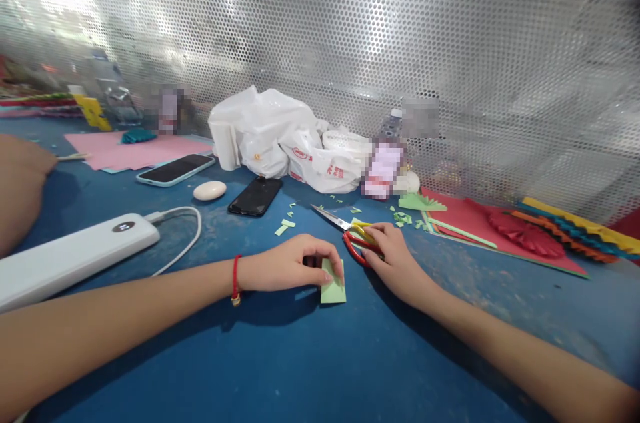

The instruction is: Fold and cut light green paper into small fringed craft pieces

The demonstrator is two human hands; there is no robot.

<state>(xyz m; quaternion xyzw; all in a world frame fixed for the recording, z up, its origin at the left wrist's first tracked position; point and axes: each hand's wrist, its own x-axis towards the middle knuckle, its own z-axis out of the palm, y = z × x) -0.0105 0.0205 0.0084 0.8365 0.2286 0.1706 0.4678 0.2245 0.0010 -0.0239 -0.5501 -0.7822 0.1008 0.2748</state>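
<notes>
On the blue tabletop [280,370], your left hand [289,264] touches a rectangular green paper piece [333,293]; your right hand [400,270], to its right, is on red-and-yellow-handled metal scissors [346,225]. Farther left lies a black rectangular phone [255,196], behind it white plastic bags [273,120] before a silver perforated metal screen [310,16]. Red paper sheets [465,218] lie far right.

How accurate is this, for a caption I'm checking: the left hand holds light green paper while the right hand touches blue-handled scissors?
One slip: the head view shows the scissors with red and yellow handles, not blue. The right hand does touch them, and the left hand holds light green paper.
</notes>
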